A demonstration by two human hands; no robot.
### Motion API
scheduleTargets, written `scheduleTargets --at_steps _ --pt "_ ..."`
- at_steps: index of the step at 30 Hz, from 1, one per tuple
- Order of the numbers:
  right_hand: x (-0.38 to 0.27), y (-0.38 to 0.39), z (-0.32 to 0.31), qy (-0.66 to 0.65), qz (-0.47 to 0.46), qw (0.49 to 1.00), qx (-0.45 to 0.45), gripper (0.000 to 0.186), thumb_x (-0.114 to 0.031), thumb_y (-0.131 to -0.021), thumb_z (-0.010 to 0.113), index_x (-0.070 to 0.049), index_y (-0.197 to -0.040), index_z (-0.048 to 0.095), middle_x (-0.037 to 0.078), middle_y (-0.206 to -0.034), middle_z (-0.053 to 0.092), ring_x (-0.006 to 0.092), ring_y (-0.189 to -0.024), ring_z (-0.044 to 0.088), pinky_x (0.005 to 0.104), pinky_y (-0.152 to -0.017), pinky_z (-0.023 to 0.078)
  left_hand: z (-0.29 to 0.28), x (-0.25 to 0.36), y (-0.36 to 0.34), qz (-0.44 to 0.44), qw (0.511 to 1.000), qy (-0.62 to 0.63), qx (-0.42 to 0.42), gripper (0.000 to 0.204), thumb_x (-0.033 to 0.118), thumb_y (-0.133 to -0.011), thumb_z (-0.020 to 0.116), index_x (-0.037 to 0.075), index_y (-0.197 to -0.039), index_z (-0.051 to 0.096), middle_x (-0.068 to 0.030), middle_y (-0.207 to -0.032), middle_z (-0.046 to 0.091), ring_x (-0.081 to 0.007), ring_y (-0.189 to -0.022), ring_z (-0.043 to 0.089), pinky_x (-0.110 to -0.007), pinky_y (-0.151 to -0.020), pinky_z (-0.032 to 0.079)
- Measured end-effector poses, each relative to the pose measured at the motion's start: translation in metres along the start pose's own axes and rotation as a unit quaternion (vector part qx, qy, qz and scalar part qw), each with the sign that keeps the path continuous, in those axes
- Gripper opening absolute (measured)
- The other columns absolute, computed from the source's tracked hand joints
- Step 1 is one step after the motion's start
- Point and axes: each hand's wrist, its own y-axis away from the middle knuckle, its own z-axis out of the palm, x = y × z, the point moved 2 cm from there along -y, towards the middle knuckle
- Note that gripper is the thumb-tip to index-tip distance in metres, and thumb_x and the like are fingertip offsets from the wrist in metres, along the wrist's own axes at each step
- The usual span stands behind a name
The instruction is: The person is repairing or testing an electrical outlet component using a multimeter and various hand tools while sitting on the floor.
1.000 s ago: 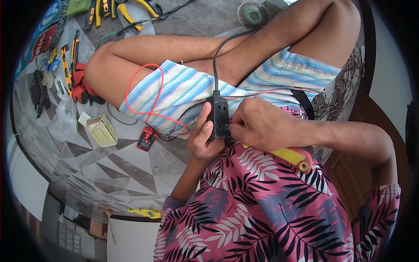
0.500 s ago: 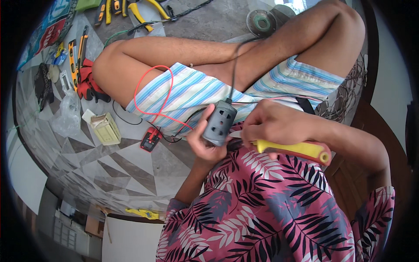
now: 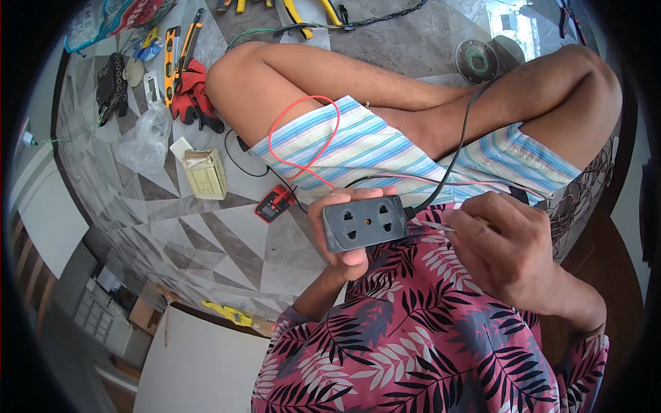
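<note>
My left hand [image 3: 335, 256] holds a black extension socket block [image 3: 365, 224] from beneath and behind, with its two-outlet face turned up. A black cord [image 3: 463, 134] leaves the block's right end. My right hand [image 3: 506, 249] is closed round a tool whose narrow metal blade [image 3: 432, 225] points left, its tip close to the cord end of the block; the handle is mostly hidden in the fist. From behind the left fingers runs a red test lead [image 3: 273, 141], looping over the striped shorts. A red-and-black meter [image 3: 275, 204] lies on the floor to the left.
Beyond the meter are an open cream box [image 3: 206, 177], a clear plastic bag [image 3: 146, 143] and red-and-black gloves [image 3: 189, 96]. Yellow-and-black cutters [image 3: 172, 62] and yellow-handled pliers [image 3: 297, 19] lie farther off. A round metal disc [image 3: 476, 62] sits by my leg; tangled wires [image 3: 595, 186] lie at right.
My left hand has turned the socket block from upright to nearly level, cord end right. My right hand has moved right and rotated, hiding the tool's yellow-and-red handle. The view has shifted.
</note>
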Motion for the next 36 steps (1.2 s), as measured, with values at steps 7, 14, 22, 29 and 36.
scheduleTargets --at_steps 7,14,22,29,36 --pt "-0.021 -0.01 0.009 0.035 -0.035 0.999 0.002 0.042 -0.008 -0.064 0.078 -0.001 -0.106 0.072 0.008 -0.091 0.061 0.0183 -0.067 0.058 0.0313 -0.05 0.047 0.012 0.014 -0.004 0.011 0.995 -0.099 0.005 0.093 0.079 -0.084 0.056 0.012 -0.142 0.03 -0.0159 -0.123 0.061 -0.0344 -0.105 0.067 -0.051 -0.093 0.058" --pt "-0.029 -0.007 0.016 0.024 -0.062 0.998 0.003 0.044 -0.012 -0.061 0.077 0.001 -0.103 0.072 0.008 -0.094 0.059 0.0181 -0.068 0.057 0.0296 -0.05 0.046 0.017 0.02 -0.002 0.041 0.986 -0.159 -0.014 0.089 0.077 -0.09 0.05 0.011 -0.144 0.028 -0.0184 -0.121 0.06 -0.0356 -0.099 0.068 -0.049 -0.088 0.059" --pt "-0.022 -0.004 0.015 0.021 -0.05 0.998 0.023 0.044 -0.011 -0.061 0.078 0.001 -0.102 0.071 0.008 -0.092 0.058 0.0183 -0.067 0.057 0.0298 -0.05 0.045 0.013 0.023 -0.004 0.052 0.983 -0.169 -0.039 0.088 0.076 -0.092 0.046 0.012 -0.147 0.025 -0.0196 -0.124 0.059 -0.0375 -0.102 0.069 -0.049 -0.089 0.059" --pt "-0.018 -0.004 0.007 0.015 -0.04 0.999 -0.001 0.04 -0.011 -0.063 0.079 0.0 -0.101 0.07 0.009 -0.092 0.06 0.0191 -0.068 0.059 0.031 -0.05 0.046 0.014 0.022 -0.004 0.046 0.987 -0.142 -0.062 0.088 0.076 -0.093 0.043 0.011 -0.148 0.023 -0.0176 -0.129 0.058 -0.0401 -0.112 0.066 -0.05 -0.095 0.057" --pt "0.041 -0.004 0.012 -0.439 0.272 0.856 0.035 0.023 -0.024 -0.101 0.061 -0.002 -0.108 0.063 0.01 -0.09 0.065 0.0158 -0.068 0.064 0.0291 -0.056 0.052 -0.007 0.011 -0.034 -0.009 0.997 -0.041 0.068 0.078 0.055 -0.103 0.049 0.01 -0.159 0.017 -0.0219 -0.142 0.052 -0.0399 -0.124 0.059 -0.053 -0.101 0.052"
